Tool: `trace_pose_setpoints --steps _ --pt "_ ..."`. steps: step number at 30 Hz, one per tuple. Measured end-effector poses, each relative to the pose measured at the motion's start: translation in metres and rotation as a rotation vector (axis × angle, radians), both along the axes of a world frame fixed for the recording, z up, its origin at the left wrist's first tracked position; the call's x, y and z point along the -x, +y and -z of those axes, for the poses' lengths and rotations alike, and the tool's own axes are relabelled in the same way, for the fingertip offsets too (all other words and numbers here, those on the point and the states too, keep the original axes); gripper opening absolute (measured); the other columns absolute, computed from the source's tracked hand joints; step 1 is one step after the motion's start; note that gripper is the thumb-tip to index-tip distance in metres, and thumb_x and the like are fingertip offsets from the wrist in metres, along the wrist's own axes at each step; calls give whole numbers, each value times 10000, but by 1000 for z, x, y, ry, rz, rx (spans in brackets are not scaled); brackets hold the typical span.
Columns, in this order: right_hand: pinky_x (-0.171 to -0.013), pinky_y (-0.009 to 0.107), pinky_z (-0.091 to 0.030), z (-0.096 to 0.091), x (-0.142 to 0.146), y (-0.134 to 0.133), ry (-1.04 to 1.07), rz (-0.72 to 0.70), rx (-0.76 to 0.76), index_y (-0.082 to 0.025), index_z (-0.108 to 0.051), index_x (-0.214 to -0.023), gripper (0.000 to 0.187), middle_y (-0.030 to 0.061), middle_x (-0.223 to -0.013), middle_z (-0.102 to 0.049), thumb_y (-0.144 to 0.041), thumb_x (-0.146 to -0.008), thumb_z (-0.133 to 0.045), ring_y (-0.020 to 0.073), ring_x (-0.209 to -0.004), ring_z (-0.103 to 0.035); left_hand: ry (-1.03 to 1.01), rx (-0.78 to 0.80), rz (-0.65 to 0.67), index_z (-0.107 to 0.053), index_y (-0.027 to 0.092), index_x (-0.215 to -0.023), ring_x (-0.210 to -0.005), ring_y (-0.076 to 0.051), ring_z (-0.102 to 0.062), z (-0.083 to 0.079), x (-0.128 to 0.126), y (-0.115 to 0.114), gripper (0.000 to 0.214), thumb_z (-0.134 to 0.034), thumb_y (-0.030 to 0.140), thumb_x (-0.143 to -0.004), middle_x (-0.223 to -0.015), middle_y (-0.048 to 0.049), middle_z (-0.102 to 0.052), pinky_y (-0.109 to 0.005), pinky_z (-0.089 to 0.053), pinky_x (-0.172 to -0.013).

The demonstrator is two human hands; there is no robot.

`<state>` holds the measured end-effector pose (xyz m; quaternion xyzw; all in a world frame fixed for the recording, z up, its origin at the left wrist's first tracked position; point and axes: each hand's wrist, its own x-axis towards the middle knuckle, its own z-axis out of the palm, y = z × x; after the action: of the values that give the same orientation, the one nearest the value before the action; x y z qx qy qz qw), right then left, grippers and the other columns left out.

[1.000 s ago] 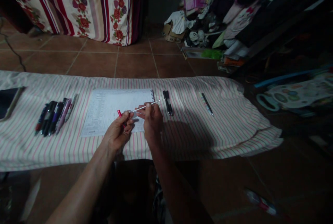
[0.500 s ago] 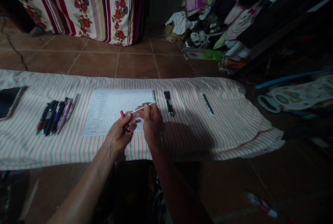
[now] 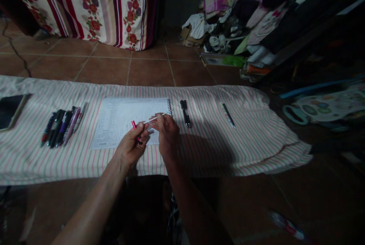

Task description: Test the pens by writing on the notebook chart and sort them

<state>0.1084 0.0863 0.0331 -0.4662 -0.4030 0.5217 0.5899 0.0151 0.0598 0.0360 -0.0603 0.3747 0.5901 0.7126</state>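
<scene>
Above a spiral notebook (image 3: 110,123) with a page full of writing, my two hands are close together. My left hand (image 3: 132,144) is closed around a red and black pen part (image 3: 134,124), its red end sticking up past the thumb. A thin white stick, like a pen refill (image 3: 151,120), runs from my left fingertips to my right hand (image 3: 167,129). My right thumb and fingers pinch it, and its tip points up and right. Fingers hide part of both pieces. Two black pens (image 3: 185,114) lie just right of the notebook.
On the striped cloth (image 3: 205,154), a row of several pens (image 3: 61,127) lies left of the notebook, and a phone (image 3: 11,110) at the far left. One pen (image 3: 229,116) lies alone to the right. Clothes (image 3: 228,13) are piled beyond, and a bottle (image 3: 286,224) is on the floor.
My right hand has shifted very slightly to the right. Both hands keep hold of the same pieces, and the pens and notebook stay where they were.
</scene>
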Motion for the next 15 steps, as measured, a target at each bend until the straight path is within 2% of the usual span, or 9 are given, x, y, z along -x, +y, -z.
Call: trace_pose_setpoints --steps 15 --pt "-668 283 -548 4 0 1 15 -23 -17 -185 -603 -755 132 -5 -733 -664 -316 -737 -598 138 -683 -648 -25 -24 -14 -586 83 -791 -452 -30 -529 4 5 0 135 -465 51 -844 -670 -37 -630 -81 -361 -328"
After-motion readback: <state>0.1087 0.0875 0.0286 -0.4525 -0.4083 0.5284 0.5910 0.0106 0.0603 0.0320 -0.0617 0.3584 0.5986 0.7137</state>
